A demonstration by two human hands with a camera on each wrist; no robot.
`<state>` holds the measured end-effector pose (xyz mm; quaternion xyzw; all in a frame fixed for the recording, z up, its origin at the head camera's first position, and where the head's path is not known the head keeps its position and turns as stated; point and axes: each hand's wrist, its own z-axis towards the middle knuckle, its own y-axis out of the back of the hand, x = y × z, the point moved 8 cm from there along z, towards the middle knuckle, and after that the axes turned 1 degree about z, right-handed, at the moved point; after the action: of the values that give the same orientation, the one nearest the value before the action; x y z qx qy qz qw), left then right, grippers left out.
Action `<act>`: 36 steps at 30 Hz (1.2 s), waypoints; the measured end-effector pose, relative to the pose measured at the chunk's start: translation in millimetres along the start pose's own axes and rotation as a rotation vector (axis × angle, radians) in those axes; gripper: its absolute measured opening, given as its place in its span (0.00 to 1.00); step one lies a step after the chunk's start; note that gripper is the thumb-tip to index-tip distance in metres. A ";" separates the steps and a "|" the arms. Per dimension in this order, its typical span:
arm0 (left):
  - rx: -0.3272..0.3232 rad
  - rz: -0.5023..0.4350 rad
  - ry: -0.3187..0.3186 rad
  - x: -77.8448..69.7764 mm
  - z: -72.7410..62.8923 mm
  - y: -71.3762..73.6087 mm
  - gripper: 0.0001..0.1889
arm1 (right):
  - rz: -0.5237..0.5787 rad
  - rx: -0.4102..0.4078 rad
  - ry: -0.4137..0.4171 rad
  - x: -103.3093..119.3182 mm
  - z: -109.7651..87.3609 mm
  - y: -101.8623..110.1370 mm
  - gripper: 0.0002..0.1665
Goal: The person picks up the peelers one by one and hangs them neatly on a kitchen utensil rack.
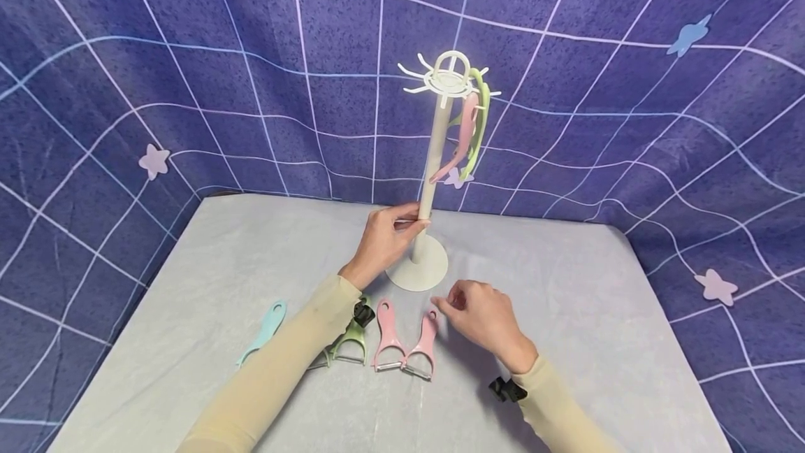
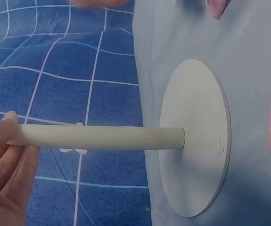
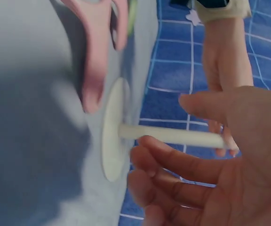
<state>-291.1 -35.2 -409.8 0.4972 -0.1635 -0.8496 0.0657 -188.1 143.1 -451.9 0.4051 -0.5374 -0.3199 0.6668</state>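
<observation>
My left hand (image 1: 385, 240) grips the pole of a cream-coloured hook stand (image 1: 434, 166) between thumb and fingers; in the left wrist view the pole passes into those fingers (image 2: 20, 174). A pink peeler and a green peeler (image 1: 483, 124) hang from the stand's right-hand hooks. Just above the table, my right hand (image 1: 487, 317) is beside the handle of a pink Y-shaped peeler (image 1: 429, 331). In the right wrist view its thumb and bent fingers are apart, with nothing between them. Another pink peeler (image 1: 386, 327) lies to the left, their blade ends close together.
Left of the pink peelers lies a green peeler (image 1: 356, 338), with part of another green one showing by the left sleeve. A light blue peeler (image 1: 269, 327) lies farther left, partly behind that sleeve. A purple patterned cloth (image 1: 302, 89) hangs behind the grey-covered table (image 1: 566, 278).
</observation>
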 end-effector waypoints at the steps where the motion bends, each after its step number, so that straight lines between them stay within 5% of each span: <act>1: -0.001 -0.001 0.000 0.0 0.2 0.1 0.13 | -0.011 0.016 -0.003 0.5 -1.7 -4.3 0.20; 25: 0.007 0.005 0.025 2.0 -0.6 -0.2 0.14 | -0.137 0.136 0.047 19.5 -24.0 -52.5 0.30; 36: 0.014 0.011 0.025 2.3 0.2 -1.5 0.14 | -0.152 0.119 0.067 13.6 -17.8 -44.8 0.26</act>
<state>-292.3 -34.3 -412.1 0.5073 -0.1714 -0.8418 0.0687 -167.4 114.0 -487.0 0.4943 -0.5007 -0.3235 0.6327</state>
